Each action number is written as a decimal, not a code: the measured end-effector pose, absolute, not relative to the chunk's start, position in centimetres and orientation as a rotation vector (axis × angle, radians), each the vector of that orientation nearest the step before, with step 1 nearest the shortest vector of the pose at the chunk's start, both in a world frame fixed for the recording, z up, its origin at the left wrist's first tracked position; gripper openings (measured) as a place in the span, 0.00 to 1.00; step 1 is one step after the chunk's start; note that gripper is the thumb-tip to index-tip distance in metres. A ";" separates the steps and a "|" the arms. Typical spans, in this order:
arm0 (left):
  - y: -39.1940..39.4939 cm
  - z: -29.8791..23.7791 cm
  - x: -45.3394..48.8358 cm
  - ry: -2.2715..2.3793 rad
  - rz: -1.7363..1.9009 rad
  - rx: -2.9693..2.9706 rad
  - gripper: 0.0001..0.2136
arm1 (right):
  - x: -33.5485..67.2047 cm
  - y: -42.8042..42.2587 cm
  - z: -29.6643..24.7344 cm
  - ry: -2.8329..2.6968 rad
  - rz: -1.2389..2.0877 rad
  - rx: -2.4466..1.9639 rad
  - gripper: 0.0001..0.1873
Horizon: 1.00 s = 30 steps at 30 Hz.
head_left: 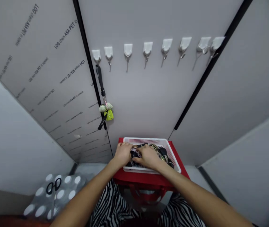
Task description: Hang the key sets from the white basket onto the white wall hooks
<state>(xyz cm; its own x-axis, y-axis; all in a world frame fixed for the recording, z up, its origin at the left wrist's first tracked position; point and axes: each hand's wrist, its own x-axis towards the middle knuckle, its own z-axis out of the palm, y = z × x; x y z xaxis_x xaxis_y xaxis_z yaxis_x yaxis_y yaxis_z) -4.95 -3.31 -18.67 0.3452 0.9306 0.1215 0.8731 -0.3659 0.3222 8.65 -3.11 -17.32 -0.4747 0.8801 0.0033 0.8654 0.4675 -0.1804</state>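
A white perforated plastic basket [175, 160] holds a jumble of small black and gold-coloured pieces [163, 152], several looking like straps or key charms. My left hand [123, 153] is over its left side, fingers bent down near the end of a short dark strap [141, 145] with a brownish tip. What those fingers grip is hidden. Inside the basket is my right hand [149, 156], thumb and forefinger apart over a black piece [134, 154]; its other fingers are partly hidden among the contents.
The basket rests on a red bag [146, 179] between knees in zebra-striped trousers [115, 201]. White adhesive hooks [148, 49] line the grey wall ahead. A black strap keychain [100, 80] with a lime-green charm hangs at the left. Black-handled scissors [54, 186] lie on wrapped white-topped items [39, 211].
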 end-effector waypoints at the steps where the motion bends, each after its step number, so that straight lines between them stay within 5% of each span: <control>1: -3.2 -18.8 -4.9 1.654 0.447 2.384 0.18 | 8.1 -3.1 -17.4 -2.598 0.198 -1.603 0.22; 9: -3.1 -19.3 -5.0 1.668 0.604 2.248 0.17 | 7.0 -2.6 -17.9 -2.588 0.144 -1.680 0.16; 16: -3.3 -19.2 -4.8 1.662 0.674 2.182 0.17 | 6.9 -3.1 -17.8 -2.620 0.112 -1.631 0.21; 25: -4.8 -17.9 -5.0 1.560 1.049 1.741 0.08 | 8.7 -2.8 -17.3 -2.226 0.356 -1.628 0.07; 30: -4.1 -17.0 -3.3 1.310 0.955 1.219 0.17 | 8.5 -4.0 -17.3 -2.078 0.368 -1.408 0.03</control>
